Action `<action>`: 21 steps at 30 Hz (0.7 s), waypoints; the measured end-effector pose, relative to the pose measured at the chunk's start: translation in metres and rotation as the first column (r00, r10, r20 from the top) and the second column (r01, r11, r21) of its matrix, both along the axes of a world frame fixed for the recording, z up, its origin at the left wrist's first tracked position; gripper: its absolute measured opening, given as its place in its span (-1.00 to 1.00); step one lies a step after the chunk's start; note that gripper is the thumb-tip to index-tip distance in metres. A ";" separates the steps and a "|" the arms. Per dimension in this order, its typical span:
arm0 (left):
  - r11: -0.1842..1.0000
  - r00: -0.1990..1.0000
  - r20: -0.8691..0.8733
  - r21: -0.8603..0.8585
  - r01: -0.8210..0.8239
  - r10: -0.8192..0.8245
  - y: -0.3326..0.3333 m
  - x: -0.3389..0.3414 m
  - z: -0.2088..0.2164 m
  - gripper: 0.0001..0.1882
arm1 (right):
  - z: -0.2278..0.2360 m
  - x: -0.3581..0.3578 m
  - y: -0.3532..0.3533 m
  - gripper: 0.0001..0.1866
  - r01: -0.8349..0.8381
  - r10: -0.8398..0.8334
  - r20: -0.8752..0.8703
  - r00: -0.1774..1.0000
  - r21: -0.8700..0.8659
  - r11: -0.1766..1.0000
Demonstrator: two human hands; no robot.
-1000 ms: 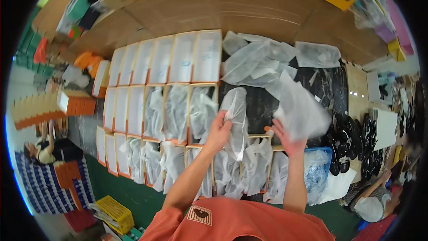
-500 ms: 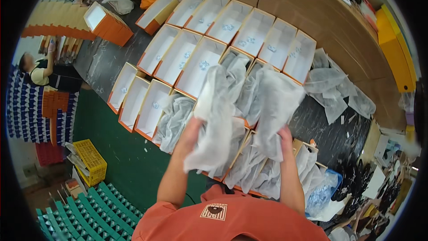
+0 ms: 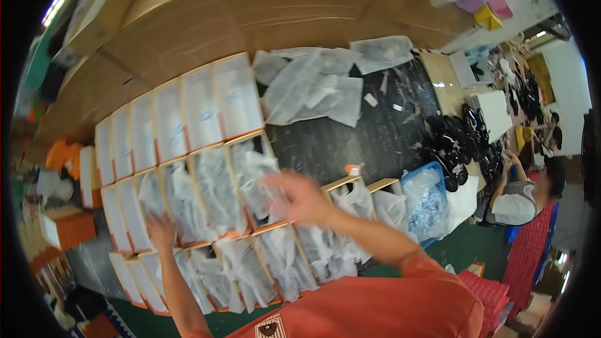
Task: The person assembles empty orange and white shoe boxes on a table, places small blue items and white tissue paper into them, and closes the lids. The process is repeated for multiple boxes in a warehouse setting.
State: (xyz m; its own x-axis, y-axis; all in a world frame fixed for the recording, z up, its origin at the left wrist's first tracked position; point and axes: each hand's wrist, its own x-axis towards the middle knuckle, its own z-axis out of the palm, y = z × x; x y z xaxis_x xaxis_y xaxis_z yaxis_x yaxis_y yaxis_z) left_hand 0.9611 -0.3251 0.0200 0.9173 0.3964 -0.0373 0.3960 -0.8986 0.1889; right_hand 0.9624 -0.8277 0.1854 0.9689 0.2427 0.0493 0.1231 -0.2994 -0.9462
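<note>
Rows of open shoe boxes with white insides and orange outsides stand before me. Many hold pale translucent bags with something inside; one such bag (image 3: 253, 172) fills the box at the right end of the middle row. Over that box's near edge my right hand (image 3: 303, 199) hovers, fingers spread and slightly blurred, holding nothing. My left hand (image 3: 161, 233) is lower down at the left, open, by the near end of a box with another bag (image 3: 150, 193) in it. I cannot tell whether it touches the box. An unfilled box (image 3: 238, 100) belongs to the far row.
Flat translucent bags (image 3: 313, 87) lie on the dark tabletop (image 3: 325, 150) behind the boxes. At the right are a blue basin (image 3: 446, 203) of crumpled plastic and a heap of black shoes (image 3: 457, 144). A co-worker (image 3: 516, 197) is beyond. Cardboard (image 3: 282, 22) borders the far side.
My view has swung to the right. The two bags that were in my hands are let go, and both hands are now bare above the boxes. More middle-row boxes hold bags.
</note>
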 end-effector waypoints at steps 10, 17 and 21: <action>0.669 0.766 0.377 -0.377 0.640 -0.521 -0.445 0.166 0.082 -0.32 | -0.200 0.291 -0.410 -0.42 0.931 -0.715 -0.620 0.323 0.072 0.357; 0.838 0.890 0.036 -0.321 0.441 -0.454 -0.515 0.251 0.011 -0.13 | -0.234 0.311 -0.426 -0.68 0.939 -0.690 -0.649 0.320 0.313 0.142; 0.612 0.948 -0.045 -0.773 0.167 -0.316 -0.514 0.207 0.059 -0.28 | -0.243 0.160 -0.446 -0.70 0.966 -0.885 -0.394 0.247 0.174 0.192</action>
State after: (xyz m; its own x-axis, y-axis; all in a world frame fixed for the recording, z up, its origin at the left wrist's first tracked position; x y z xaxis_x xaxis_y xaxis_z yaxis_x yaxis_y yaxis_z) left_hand 1.1681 -0.8390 0.0790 0.9256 -0.0742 -0.3712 0.2762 -0.5382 0.7963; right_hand 1.1229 -1.2734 -0.0572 0.4700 -0.8318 -0.2952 -0.1843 0.2345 -0.9545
